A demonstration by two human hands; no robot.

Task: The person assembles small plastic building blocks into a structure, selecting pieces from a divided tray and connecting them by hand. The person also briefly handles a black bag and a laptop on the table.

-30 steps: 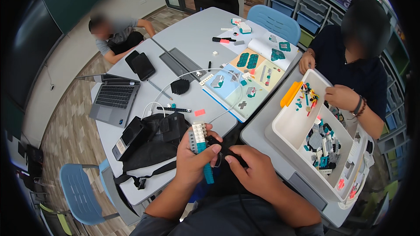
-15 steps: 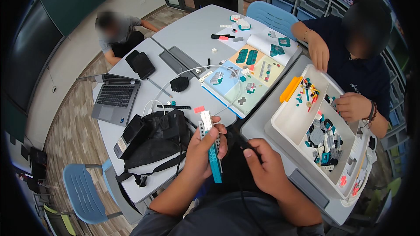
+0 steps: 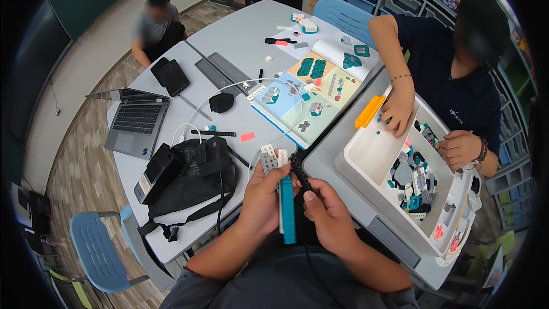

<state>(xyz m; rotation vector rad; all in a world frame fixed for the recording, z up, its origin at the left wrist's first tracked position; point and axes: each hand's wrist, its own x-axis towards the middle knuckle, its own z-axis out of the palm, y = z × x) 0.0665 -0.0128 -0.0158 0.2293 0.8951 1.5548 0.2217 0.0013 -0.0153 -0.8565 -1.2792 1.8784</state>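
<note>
Desk (image 3: 240, 28) spreads fwd of L hand (image 3: 260, 197) & R hand (image 3: 329, 214). White bin (image 3: 372, 186), R of R hand, part hidden by co-worker's hand (image 3: 398, 113), over its rim 0.5 s ago, now inside. Blk bag (image 3: 191, 194) L of L hand. Teal/white brick assy (image 3: 287, 212) btwn hands, L hand clamped on it, some fingers hidden; R hand pinches blk beam (image 3: 299, 173), lower end hidden, closer to assy than b4.

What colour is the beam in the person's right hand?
The beam in the right hand is black, clearest in the head view.
</note>
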